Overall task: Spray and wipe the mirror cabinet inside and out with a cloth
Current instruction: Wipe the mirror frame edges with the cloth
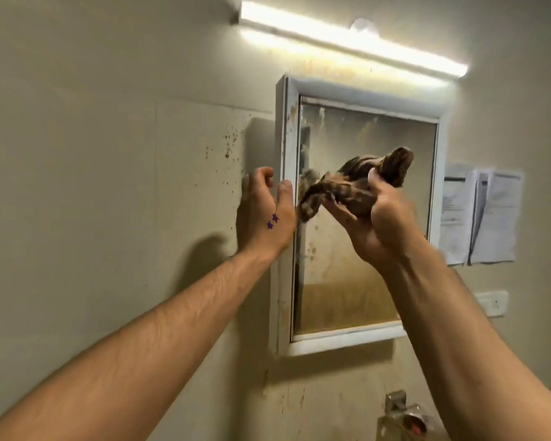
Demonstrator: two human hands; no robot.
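- Facing a cream wall [109, 154] speckled with brown splashes, a lit tube light [347, 39] glowing above.
- Hanging at centre: the mirror cabinet [357, 103], white frame grubby, door apparently ajar at its left edge with a dark gap showing, though how far open is hard to tell.
- Looking at a mirror [363, 265] streaked and yellow-stained, worst along the bottom and the top left corner; plenty left to clean, by the look of it.
- Raising the right hand [385, 230] in front of the glass, fingers [376, 181] closed firmly round a bunched brown cloth [347, 189], one end dangling towards the frame; touching the glass or just off it, cannot tell.
- Resting the left hand [268, 214] against the cabinet's left side, fingers loosely curled, thumb at the front edge, gripping nothing outright; seemingly steadying the door.
- Pinned to the wall on the right: some papers [481, 218]; below them a wall socket [493, 302].
- Suggesting for the wipe: spreading the cloth flatter for fuller contact, bracing the door so pressure is not swinging it, working top to bottom in overlapping strokes, pressing harder over the stained lower band and into the frame corners.
- No spray bottle showing anywhere.
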